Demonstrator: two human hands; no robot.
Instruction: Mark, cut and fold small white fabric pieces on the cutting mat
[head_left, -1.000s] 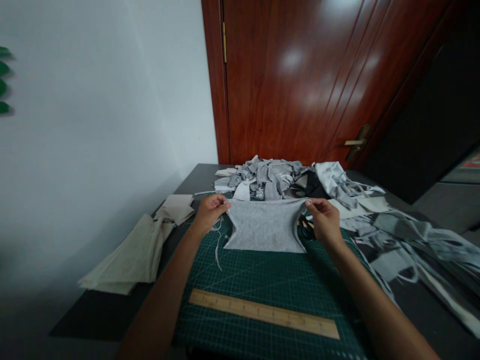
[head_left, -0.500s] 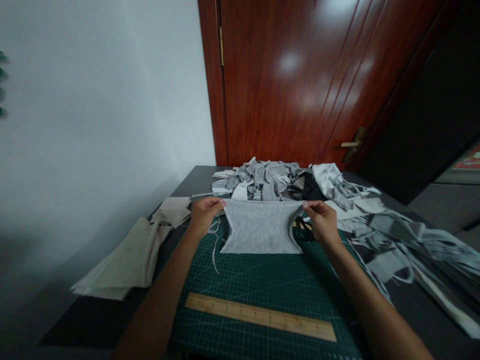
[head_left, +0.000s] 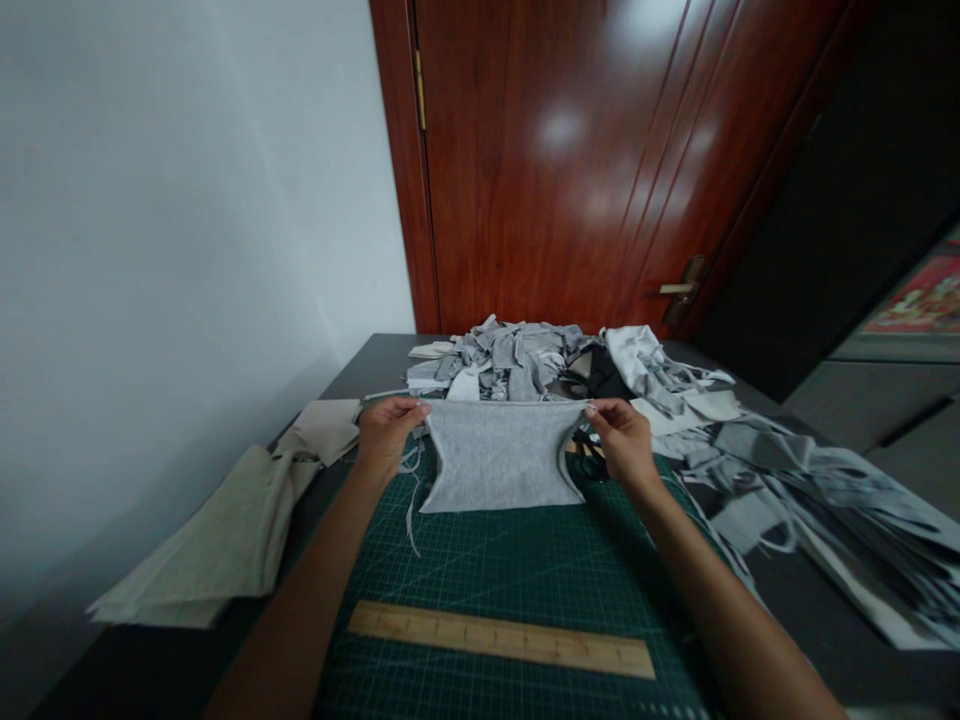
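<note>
Grey cloth (head_left: pixel 504 455) above green mat (head_left: pixel 517 560); likely light, soft, stretchy. Left hand (head_left: pixel 390 437) and right hand (head_left: pixel 621 437): each grip pinches one upper corner. Corners seem best hold; mid-edge would probably sag.

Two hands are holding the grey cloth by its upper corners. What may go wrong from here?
The grey cloth may stretch out of shape if the left hand and right hand pull harder: its sides bow inward. The loose string beside it might catch on the left hand. Laid down farther back, it could get mixed into the similar scrap heap.
</note>
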